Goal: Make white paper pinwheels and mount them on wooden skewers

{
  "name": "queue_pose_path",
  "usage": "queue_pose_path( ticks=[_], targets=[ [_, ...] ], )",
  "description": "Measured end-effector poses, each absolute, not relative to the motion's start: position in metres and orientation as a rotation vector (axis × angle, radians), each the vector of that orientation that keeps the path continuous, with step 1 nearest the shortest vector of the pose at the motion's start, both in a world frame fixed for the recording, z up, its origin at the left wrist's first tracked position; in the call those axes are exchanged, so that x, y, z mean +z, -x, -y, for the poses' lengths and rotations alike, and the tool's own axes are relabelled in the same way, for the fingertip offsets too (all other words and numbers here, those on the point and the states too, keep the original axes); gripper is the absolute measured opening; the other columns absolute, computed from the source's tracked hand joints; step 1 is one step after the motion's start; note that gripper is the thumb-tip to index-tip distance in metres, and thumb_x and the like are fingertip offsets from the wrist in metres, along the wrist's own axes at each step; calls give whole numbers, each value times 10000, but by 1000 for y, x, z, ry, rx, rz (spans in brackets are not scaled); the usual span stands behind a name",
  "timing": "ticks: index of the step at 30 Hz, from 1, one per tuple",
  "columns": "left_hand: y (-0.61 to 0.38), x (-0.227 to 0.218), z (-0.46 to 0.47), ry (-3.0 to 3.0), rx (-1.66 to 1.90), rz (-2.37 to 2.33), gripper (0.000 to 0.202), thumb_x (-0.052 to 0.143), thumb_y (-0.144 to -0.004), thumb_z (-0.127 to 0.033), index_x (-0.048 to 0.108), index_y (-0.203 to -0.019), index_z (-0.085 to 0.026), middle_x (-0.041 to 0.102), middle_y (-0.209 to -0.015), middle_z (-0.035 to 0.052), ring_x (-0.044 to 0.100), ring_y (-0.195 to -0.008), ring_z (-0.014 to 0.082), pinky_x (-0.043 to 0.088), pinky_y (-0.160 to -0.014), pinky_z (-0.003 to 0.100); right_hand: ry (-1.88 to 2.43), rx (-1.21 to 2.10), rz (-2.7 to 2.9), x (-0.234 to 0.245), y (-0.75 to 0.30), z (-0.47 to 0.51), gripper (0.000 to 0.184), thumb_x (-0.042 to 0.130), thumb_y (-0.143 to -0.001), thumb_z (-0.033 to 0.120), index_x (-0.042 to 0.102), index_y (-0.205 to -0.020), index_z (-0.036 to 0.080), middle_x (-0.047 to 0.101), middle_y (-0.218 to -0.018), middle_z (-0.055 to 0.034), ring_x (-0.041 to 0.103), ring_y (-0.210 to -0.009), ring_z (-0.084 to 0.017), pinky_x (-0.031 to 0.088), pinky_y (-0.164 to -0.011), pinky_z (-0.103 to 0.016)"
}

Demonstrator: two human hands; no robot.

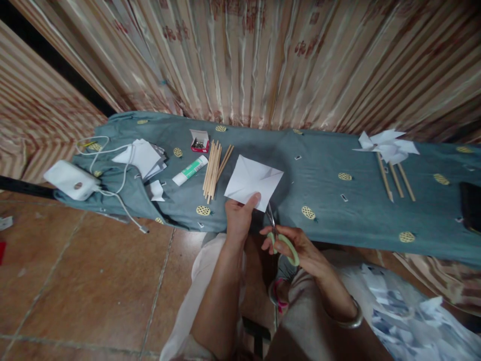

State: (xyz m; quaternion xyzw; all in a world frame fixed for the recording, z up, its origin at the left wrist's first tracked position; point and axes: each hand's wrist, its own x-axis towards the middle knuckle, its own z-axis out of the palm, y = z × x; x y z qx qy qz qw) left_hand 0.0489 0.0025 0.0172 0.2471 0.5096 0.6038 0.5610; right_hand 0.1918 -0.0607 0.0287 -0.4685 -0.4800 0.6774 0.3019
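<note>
My left hand [240, 215] pinches a creased white paper square [252, 179] by its near edge, with the thumb on top. In my right hand [295, 245] are scissors [287, 248] with light green handles. Their blades point up to the near right corner of the paper and are partly hidden there, so I cannot tell whether they are cutting. Just left of the paper lies a bundle of wooden sticks [213, 170]. Farther left are a glue stick [190, 170] and a small red box of metal pins [200, 142].
A stack of white paper pieces [145, 158], a paper scrap [156, 190] and a white power bank [71, 180] with cables occupy the left. White paper pinwheels [387, 145] on sticks lie right, near a dark object [471, 205]. A plastic bag of paper [409, 316] stands below.
</note>
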Motion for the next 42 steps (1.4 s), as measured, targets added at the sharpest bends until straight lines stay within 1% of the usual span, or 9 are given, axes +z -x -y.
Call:
queue_pose_path(
  ticks=[5,9,12,15,19,25,32,37,42],
  targets=[
    [-48,15,-4,-593,1411,-1242,267,798,-595,-341,702,-742,-141,727,-775,61,648,-679,184,512,-666,294,1250,1781,1284,29,-193,61,449,740,-695,502,702,-1007,182,710,-769,-45,634,-647,-144,509,-628,-263],
    [-44,14,-7,-594,1476,-1250,272,794,-604,-341,707,-756,-132,730,-801,60,651,-691,170,507,-687,282,1254,1790,1300,30,-196,62,454,743,-695,497,709,-1014,176,705,-763,-46,638,-658,-151,514,-643,-275],
    [-45,16,-7,-601,1448,-1265,257,796,-593,-336,707,-722,-132,723,-753,54,639,-667,167,506,-669,279,1269,1797,1354,30,-196,62,446,746,-692,495,711,-1004,179,696,-759,-34,625,-662,-140,501,-651,-264],
    [-48,18,-4,-617,1399,-1251,236,795,-585,-327,698,-687,-137,710,-710,42,629,-652,166,505,-661,280,1260,1805,1320,28,-194,60,449,750,-684,498,707,-986,169,682,-739,-27,601,-635,-126,491,-613,-247],
    [-51,18,-2,-615,1389,-1223,208,790,-592,-310,692,-672,-145,704,-709,32,625,-654,160,500,-681,282,1223,1820,1254,27,-193,60,412,766,-679,464,708,-954,162,668,-695,-21,578,-579,-113,477,-550,-233],
    [-50,15,-2,-643,1380,-1256,238,801,-580,-351,667,-627,-159,663,-631,18,560,-573,143,456,-563,260,1223,1854,1173,26,-191,61,393,788,-657,435,712,-929,160,651,-645,-10,563,-548,-106,467,-524,-227],
    [-51,17,-2,-624,1361,-1274,282,807,-572,-388,644,-605,-160,623,-581,3,516,-510,116,430,-495,237,1222,1825,1205,32,-189,58,368,788,-652,421,721,-916,175,653,-621,-6,551,-526,-106,467,-501,-230],
    [-51,16,-3,-603,1366,-1238,298,812,-557,-397,651,-628,-157,625,-594,4,508,-491,114,436,-465,241,1247,1858,1153,32,-188,58,365,810,-628,389,722,-914,179,650,-613,5,553,-524,-100,465,-508,-225],
    [-50,17,-4,-612,1368,-1240,288,810,-573,-390,638,-599,-160,615,-579,11,495,-486,116,439,-461,247,1252,1885,1063,31,-187,58,348,828,-611,350,729,-900,185,640,-594,16,550,-517,-95,454,-503,-217]
  ],
)
